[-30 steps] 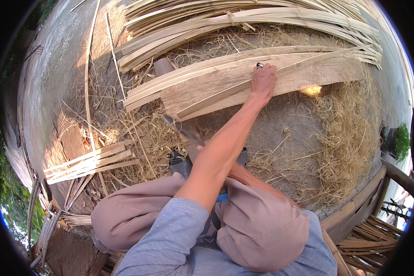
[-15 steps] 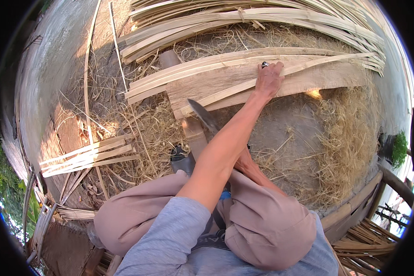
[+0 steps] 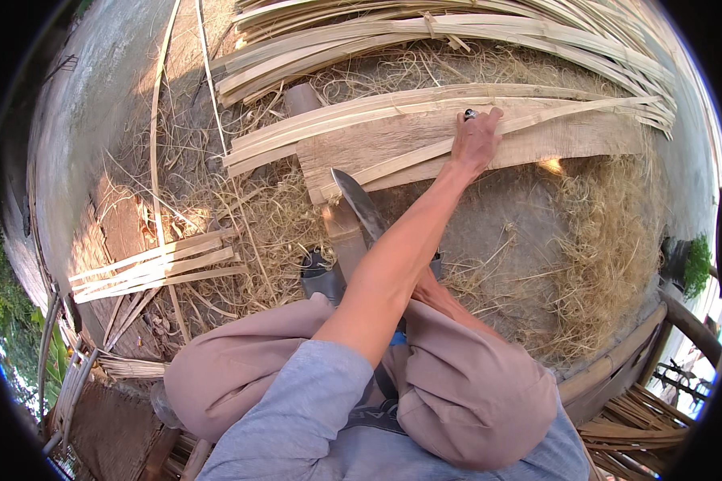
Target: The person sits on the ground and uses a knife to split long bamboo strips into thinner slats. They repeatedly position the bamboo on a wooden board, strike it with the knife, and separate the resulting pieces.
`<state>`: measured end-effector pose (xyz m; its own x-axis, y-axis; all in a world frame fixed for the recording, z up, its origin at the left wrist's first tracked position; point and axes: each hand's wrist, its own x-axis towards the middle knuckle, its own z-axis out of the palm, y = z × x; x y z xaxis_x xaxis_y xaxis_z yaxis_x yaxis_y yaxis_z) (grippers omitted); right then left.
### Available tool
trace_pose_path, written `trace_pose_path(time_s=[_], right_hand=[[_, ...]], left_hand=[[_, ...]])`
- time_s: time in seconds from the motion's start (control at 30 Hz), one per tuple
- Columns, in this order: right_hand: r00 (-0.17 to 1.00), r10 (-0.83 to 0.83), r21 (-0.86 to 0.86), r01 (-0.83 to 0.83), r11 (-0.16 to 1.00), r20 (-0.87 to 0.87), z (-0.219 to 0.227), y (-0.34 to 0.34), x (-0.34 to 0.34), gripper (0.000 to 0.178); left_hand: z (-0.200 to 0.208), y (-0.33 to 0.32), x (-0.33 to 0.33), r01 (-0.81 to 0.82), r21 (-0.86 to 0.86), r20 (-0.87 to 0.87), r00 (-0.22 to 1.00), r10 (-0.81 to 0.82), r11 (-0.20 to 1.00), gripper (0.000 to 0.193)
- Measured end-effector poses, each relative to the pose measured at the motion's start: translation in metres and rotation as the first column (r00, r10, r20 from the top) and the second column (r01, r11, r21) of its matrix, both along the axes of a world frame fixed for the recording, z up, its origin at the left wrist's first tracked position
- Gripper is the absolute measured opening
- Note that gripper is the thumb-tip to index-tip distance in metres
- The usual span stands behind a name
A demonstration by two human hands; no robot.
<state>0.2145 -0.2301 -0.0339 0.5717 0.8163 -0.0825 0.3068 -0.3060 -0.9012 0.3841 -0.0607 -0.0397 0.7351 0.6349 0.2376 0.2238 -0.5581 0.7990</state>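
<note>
My left arm reaches across to the far side, and my left hand (image 3: pixel 475 143) is closed on a long pale bamboo strip (image 3: pixel 549 118). That strip lies slantwise over a flat wooden board (image 3: pixel 361 147), its near end by the board's left corner. Crossing under the left forearm is my right arm; my right hand (image 3: pixel 430 292) is mostly hidden there, fingers out of sight. From behind the forearm juts the dark blade of a large knife (image 3: pixel 356 200), in line with the right hand, its tip close to the strip's near end. The knife's handle is hidden.
More bamboo strips (image 3: pixel 313 124) lie along the board's far edge. A large pile of strips (image 3: pixel 425 30) lies beyond, and a short bundle (image 3: pixel 156 268) at left. Curly shavings (image 3: pixel 598 264) cover much of the ground. Under the board's left end is a wooden beam (image 3: pixel 343 232).
The knife blade has turned slightly, showing more of its flat side. My left hand keeps its grip on the strip. The whole view has shifted a little.
</note>
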Motion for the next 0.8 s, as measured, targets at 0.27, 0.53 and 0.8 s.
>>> trace_pose_path(time_s=[0.27, 0.53, 0.8], right_hand=[[0.954, 0.218, -0.083, -0.239, 0.968, -0.204, -0.002, 0.005, 0.012, 0.044], [0.886, 0.44, 0.026, -0.441, 0.897, -0.144, 0.034, 0.003, -0.008, 0.041], [0.959, -0.095, -0.243, 0.029, 0.97, -0.267, 0.051, 0.011, 0.053, 0.025]], left_hand=[[0.001, -0.002, -0.005, 0.022, -0.012, -0.06, 0.998, -0.022, 1.0, 0.043], [0.011, 0.001, 0.0, 0.029, -0.012, -0.055, 0.998, -0.03, 0.999, 0.04], [0.019, -0.002, 0.006, -0.075, -0.046, -0.334, 0.941, 0.056, 0.996, 0.029]])
